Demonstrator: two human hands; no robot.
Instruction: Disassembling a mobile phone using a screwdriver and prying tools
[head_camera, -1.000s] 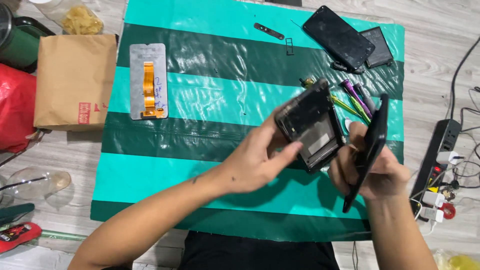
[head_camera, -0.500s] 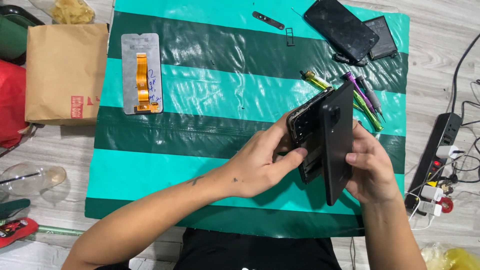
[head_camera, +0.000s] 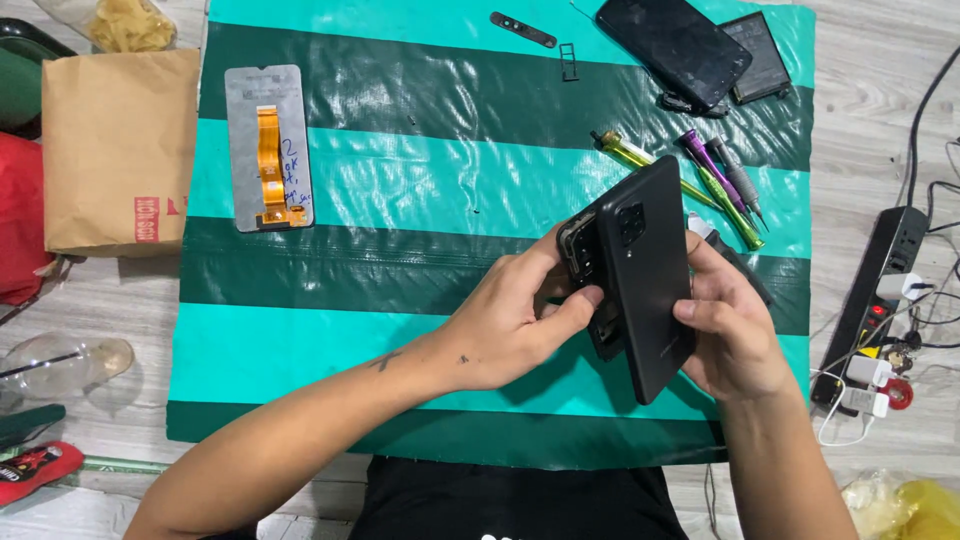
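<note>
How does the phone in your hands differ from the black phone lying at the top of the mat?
The held phone is gripped by both the left hand and right hand, tilted off the mat; the top phone lies flat, untouched. The held phone shows its camera back; the top phone shows plain glossy black. Both are dark slabs.

Striped green mat (head_camera: 400, 180), spare screen (head_camera: 265, 147), screwdrivers (head_camera: 715, 185), paper bag (head_camera: 115, 150), power strip (head_camera: 870, 300)

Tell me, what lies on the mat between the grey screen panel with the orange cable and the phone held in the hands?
Nothing: the head view shows only bare striped mat between the screen panel and the phone.
</note>
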